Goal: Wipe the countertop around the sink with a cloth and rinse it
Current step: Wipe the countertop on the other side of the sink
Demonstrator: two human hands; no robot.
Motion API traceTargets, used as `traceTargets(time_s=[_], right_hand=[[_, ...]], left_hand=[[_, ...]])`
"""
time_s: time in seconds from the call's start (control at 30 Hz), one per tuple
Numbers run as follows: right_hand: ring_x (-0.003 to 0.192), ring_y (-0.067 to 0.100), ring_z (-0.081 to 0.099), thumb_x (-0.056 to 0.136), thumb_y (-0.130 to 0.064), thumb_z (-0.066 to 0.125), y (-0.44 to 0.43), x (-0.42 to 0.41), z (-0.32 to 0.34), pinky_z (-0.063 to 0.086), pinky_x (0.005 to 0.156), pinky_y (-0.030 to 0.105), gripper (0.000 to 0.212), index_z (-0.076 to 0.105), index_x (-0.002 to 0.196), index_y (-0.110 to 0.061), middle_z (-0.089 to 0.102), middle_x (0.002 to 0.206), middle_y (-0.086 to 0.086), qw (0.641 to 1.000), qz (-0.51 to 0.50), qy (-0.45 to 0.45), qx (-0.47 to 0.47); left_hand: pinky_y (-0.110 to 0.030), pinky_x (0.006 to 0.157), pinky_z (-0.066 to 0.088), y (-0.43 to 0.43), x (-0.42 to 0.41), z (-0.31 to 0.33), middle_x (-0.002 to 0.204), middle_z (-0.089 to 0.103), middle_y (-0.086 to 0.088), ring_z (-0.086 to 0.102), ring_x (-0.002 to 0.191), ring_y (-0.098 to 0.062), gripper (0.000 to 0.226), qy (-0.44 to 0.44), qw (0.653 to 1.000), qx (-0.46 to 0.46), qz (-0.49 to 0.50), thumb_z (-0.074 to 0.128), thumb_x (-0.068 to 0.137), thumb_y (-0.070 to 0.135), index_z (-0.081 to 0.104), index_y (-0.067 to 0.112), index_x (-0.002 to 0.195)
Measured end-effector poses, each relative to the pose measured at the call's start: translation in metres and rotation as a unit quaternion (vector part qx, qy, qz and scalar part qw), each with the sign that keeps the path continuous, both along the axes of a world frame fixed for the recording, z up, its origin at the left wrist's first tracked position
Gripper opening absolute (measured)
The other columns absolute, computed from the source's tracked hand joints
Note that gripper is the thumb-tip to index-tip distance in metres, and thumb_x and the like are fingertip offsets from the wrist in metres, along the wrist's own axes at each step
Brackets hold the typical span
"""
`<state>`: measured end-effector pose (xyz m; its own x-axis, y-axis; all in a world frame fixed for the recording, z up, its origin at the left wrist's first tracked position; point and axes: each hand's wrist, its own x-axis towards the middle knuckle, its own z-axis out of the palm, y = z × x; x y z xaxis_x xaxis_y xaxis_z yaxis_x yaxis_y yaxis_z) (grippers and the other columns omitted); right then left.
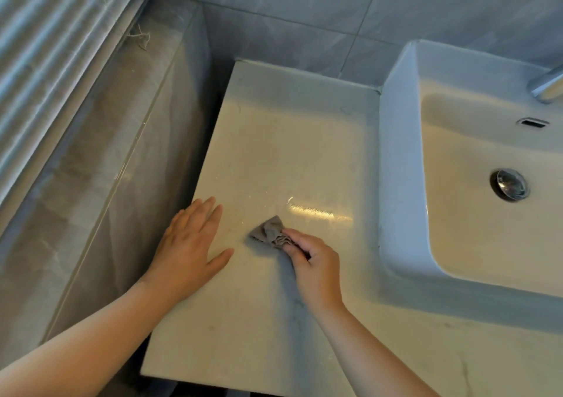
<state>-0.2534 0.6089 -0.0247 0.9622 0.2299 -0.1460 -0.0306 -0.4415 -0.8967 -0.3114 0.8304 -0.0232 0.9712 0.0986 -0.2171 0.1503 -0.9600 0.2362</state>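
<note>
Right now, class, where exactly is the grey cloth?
In the head view, the cloth lies bunched on the countertop, left of the sink, gripped by the right hand, with the left hand flat beside it.

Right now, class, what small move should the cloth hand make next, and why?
Probably slide the cloth forward toward the wall: the right hand pinches it near the front of the countertop, and most of that surface lies beyond it.

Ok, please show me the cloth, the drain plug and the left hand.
cloth [268,232], head view, bunched grey middle
drain plug [509,184], head view, metal cap
left hand [185,245], head view, back of hand
</note>
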Motion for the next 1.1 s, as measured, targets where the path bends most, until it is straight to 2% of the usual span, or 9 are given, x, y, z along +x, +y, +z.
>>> traceTargets(time_s=[0.13, 0.27, 0.43, 0.5, 0.57, 0.63, 0.77, 0.9, 1.1], right_hand=[[0.1, -0.002, 0.062, 0.088, -0.005, 0.061, -0.003, 0.026, 0.022, 0.046, 0.088, 0.014, 0.031, 0.072, 0.109, -0.025, 0.07, 0.104, -0.018, 0.996, -0.067, -0.014, 0.053], [0.09, -0.004, 0.063, 0.087, -0.006, 0.06, -0.004, 0.085, 0.033, 0.046, 0.079, 0.015, 0.028, 0.073, 0.106, -0.023, 0.07, 0.096, -0.022, 0.995, -0.038, -0.087, -0.001], [0.076, 0.022, 0.062, 0.086, -0.008, 0.056, -0.009, 0.135, 0.013, 0.043, 0.065, 0.026, 0.022, 0.071, 0.1, -0.017, 0.07, 0.08, 0.0, 0.99, -0.029, -0.099, -0.098], [0.093, 0.019, 0.064, 0.088, -0.007, 0.059, -0.006, 0.137, 0.002, 0.047, 0.082, 0.027, 0.027, 0.07, 0.111, -0.014, 0.073, 0.101, 0.003, 0.991, -0.021, -0.087, -0.105], [0.115, 0.018, 0.057, 0.089, -0.01, 0.061, 0.0, 0.131, -0.007, 0.042, 0.103, 0.03, 0.032, 0.065, 0.121, -0.012, 0.065, 0.123, 0.003, 0.993, -0.007, -0.077, -0.088], [0.122, 0.015, 0.052, 0.089, -0.017, 0.064, 0.007, 0.123, -0.013, 0.037, 0.108, 0.032, 0.035, 0.063, 0.123, -0.012, 0.06, 0.129, 0.002, 0.995, 0.018, -0.067, -0.068], [0.118, 0.01, 0.052, 0.084, -0.025, 0.071, 0.02, 0.102, -0.014, 0.038, 0.105, 0.027, 0.035, 0.067, 0.117, -0.015, 0.062, 0.125, -0.002, 0.997, 0.052, -0.046, -0.03], [0.113, 0.01, 0.054, 0.085, -0.02, 0.07, 0.022, 0.079, -0.017, 0.04, 0.103, 0.029, 0.026, 0.071, 0.111, -0.018, 0.066, 0.12, -0.005, 0.993, 0.086, -0.073, -0.038], [0.104, 0.016, 0.061, 0.078, -0.011, 0.072, 0.016, 0.048, -0.016, 0.047, 0.095, 0.029, 0.026, 0.075, 0.103, -0.018, 0.07, 0.112, -0.005, 0.979, 0.146, -0.125, -0.074]], left_hand=[[-0.035, 0.116, 0.013, -0.003, -0.016, -0.008, 0.159, 0.007, -0.002, 0.003, 0.146, -0.02, 0.089, 0.019, 1.0, -0.01, -0.006, 0.023, 0.08, 0.07, 0.024, 0.013, 0.149], [-0.033, 0.116, -0.003, -0.006, -0.022, -0.017, 0.158, -0.013, 0.003, -0.018, 0.144, -0.014, 0.094, 0.036, 0.999, -0.004, 0.0, 0.011, 0.079, 0.079, 0.005, 0.018, 0.151], [-0.031, 0.116, -0.009, -0.012, -0.021, -0.013, 0.156, -0.021, 0.006, -0.025, 0.142, -0.011, 0.095, 0.033, 0.999, -0.022, 0.023, 0.013, 0.077, 0.076, -0.001, 0.019, 0.151], [-0.029, 0.115, -0.011, -0.013, -0.021, -0.013, 0.156, -0.022, 0.007, -0.026, 0.141, -0.009, 0.096, 0.03, 0.999, -0.03, 0.029, 0.012, 0.076, 0.078, -0.003, 0.02, 0.151], [-0.028, 0.115, -0.012, -0.014, -0.022, -0.012, 0.156, -0.021, 0.006, -0.025, 0.141, -0.01, 0.099, 0.029, 0.999, -0.029, 0.029, 0.008, 0.074, 0.082, -0.002, 0.02, 0.151], [-0.029, 0.115, -0.012, -0.014, -0.022, -0.013, 0.157, -0.019, 0.006, -0.024, 0.142, -0.01, 0.102, 0.029, 0.999, -0.024, 0.03, 0.001, 0.072, 0.084, -0.001, 0.02, 0.151], [-0.031, 0.116, -0.009, -0.017, -0.02, -0.012, 0.157, -0.017, 0.003, -0.021, 0.143, -0.013, 0.106, 0.03, 0.999, -0.016, 0.035, -0.002, 0.07, 0.086, 0.002, 0.018, 0.151], [-0.034, 0.118, -0.005, -0.02, -0.019, -0.013, 0.157, -0.017, 0.003, -0.021, 0.143, -0.013, 0.108, 0.036, 0.998, -0.016, 0.045, -0.002, 0.069, 0.087, 0.003, 0.017, 0.151], [-0.036, 0.119, 0.0, -0.021, -0.018, -0.013, 0.157, -0.017, 0.002, -0.02, 0.144, -0.014, 0.108, 0.048, 0.997, -0.01, 0.054, -0.004, 0.068, 0.086, 0.002, 0.017, 0.151]])
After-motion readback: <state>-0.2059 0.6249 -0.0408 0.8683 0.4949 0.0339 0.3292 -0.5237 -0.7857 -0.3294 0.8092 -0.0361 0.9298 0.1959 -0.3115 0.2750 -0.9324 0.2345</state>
